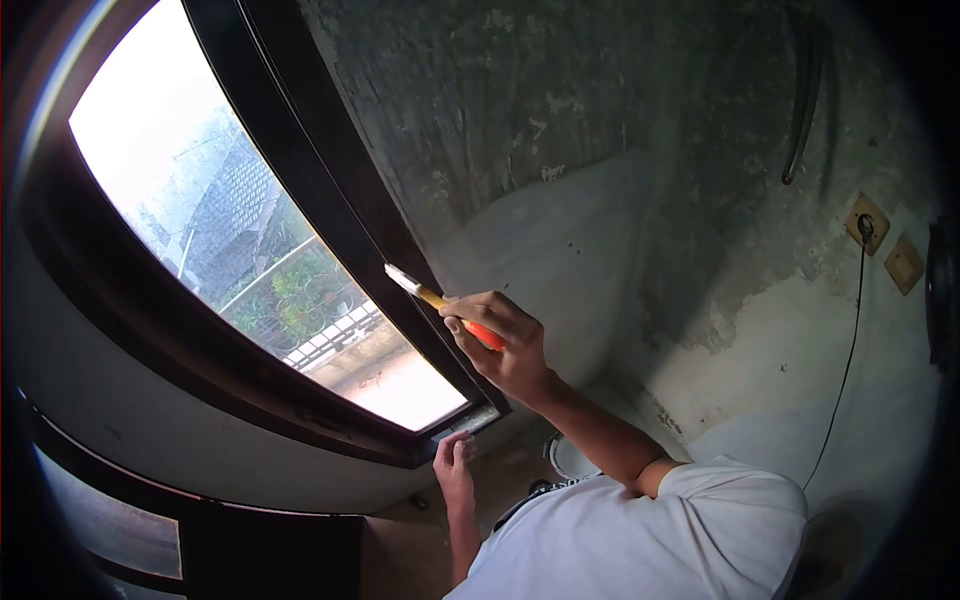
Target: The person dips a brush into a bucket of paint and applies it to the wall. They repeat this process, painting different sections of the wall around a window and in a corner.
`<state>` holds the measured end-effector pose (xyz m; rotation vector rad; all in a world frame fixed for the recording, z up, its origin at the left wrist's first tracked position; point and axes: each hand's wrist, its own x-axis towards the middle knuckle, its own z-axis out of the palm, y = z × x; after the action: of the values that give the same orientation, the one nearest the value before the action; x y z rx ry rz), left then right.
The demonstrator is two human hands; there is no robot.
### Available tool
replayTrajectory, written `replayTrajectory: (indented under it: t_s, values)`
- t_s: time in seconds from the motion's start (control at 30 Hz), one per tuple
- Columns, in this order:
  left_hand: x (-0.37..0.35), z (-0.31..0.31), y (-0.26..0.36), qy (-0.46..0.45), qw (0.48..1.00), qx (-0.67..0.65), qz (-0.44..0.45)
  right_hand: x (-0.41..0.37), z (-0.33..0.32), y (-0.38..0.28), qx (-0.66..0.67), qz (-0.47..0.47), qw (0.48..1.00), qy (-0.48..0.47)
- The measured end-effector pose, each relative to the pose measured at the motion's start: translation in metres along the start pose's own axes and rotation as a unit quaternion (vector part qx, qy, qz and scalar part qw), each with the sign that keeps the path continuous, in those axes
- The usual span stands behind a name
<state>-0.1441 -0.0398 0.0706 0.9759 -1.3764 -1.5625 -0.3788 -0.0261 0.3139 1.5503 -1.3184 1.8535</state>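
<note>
Right hand [505, 345] grips my brush [431, 297], bristles [401, 278] at the dark window frame [345, 215]; left hand [455, 465] hangs near its lower corner, loosely open

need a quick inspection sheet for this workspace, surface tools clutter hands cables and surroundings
surface: dark window frame, glass pane hazy in places
job's things: brush with pale bristles, tip at the frame
clutter: pale round container on the floor, partly hidden by the shirt; contents unclear
right hand: grips the brush handle
left hand: near the frame's lower corner, holds nothing visible; contact unclear
cables: thin black cable hangs from a wall socket
surroundings: wall patchy and stained; railing and greenery outside
</note>
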Motion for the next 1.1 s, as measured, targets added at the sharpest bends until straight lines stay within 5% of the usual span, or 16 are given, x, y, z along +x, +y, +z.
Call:
replayTrajectory:
  t_s: [0.07,0.17,0.37,0.47,0.6,0.8,0.9,1.1]
  values:
    - [-0.001,0.003,0.005,0.009,1.0,-0.004,0.008,0.006,-0.005,0.007,0.014,-0.036,0.999,0.012]
    - [-0.008,0.0,0.007,0.029,0.999,-0.014,0.01,0.019,-0.039,0.052,-0.074,0.063,0.99,0.101]
    - [-0.026,-0.035,-0.011,0.055,0.998,0.004,0.001,0.043,-0.117,0.086,-0.227,0.025,0.943,0.242]
    - [-0.022,-0.051,-0.023,0.054,0.998,0.007,-0.005,0.041,-0.102,0.081,-0.273,-0.009,0.936,0.223]
    - [-0.01,-0.038,-0.003,0.036,0.999,0.032,-0.003,0.016,-0.02,0.043,-0.163,-0.046,0.983,0.076]
    - [0.009,-0.003,0.02,0.008,0.999,0.029,0.033,0.014,-0.034,0.047,0.028,0.077,0.993,0.084]
    - [0.007,0.008,0.013,-0.014,0.999,0.027,0.019,0.023,-0.049,0.075,-0.012,0.131,0.984,0.12]
    - [-0.016,0.013,0.0,-0.051,0.998,0.022,0.011,0.037,-0.09,0.074,-0.192,-0.019,0.957,0.215]
